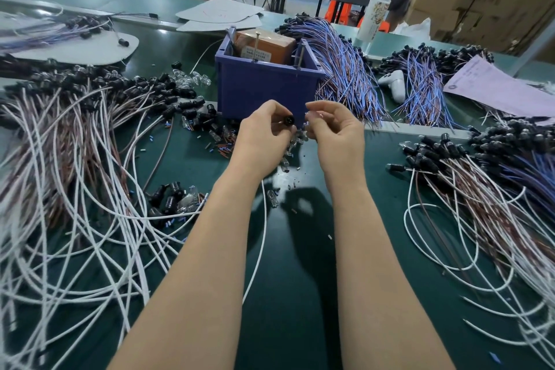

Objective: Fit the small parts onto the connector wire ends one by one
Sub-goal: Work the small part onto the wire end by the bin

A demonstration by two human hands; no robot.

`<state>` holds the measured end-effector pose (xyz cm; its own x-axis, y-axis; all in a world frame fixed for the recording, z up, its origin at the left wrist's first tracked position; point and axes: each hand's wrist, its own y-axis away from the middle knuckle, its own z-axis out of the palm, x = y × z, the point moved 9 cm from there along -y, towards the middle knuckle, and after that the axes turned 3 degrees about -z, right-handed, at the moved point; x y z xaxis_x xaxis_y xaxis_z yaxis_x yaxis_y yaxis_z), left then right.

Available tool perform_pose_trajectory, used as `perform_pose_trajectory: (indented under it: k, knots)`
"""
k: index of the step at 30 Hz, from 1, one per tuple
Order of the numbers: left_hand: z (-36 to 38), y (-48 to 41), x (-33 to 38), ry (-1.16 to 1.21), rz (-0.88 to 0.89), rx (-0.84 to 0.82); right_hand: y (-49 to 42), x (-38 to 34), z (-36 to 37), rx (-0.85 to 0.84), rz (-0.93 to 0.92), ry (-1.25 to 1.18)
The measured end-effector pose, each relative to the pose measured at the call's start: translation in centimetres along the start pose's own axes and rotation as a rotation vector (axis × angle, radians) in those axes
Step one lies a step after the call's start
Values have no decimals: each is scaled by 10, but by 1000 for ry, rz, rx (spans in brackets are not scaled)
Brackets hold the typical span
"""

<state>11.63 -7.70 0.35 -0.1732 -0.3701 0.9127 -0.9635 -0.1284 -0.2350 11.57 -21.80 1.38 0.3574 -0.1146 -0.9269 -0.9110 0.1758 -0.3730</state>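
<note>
The left hand pinches a black socket and the right hand a clear bulb just beside it, not yet joined, while wire heaps flanking the grip look finished and loose bulbs beneath it remain.

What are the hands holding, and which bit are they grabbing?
The left hand pinches a black connector by its sides. The right hand pinches a small clear part; which end cannot be told.

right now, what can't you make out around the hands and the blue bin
Head view: black connector, mostly covered by the left hand gripping it.
Head view: clear part pinched by the right hand, blurred and too small.
Head view: most contents of the blue bin, hidden by its front wall.
</note>
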Motion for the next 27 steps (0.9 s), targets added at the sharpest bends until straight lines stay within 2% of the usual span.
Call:
perform_pose_trajectory:
  k: [5,10,12,15,19,23,27]
  knots:
    - [-2,1,4,-42,23,24,4,-1,8,-46,19,126]
    - [-3,2,8,-97,46,38,6,-9,14,-76,-114,308]
    - [0,3,12,-78,63,11,3,-8,6,-8,-100,272]
    - [0,1,12,-89,38,-22,1,2,-4,51,2,69]
    - [3,1,14,-95,21,-72,1,11,-3,42,92,-141]
    - [6,1,14,-101,-3,-108,3,9,5,-32,101,-146]
    - [9,3,15,-177,2,-138,2,3,1,10,34,-46]
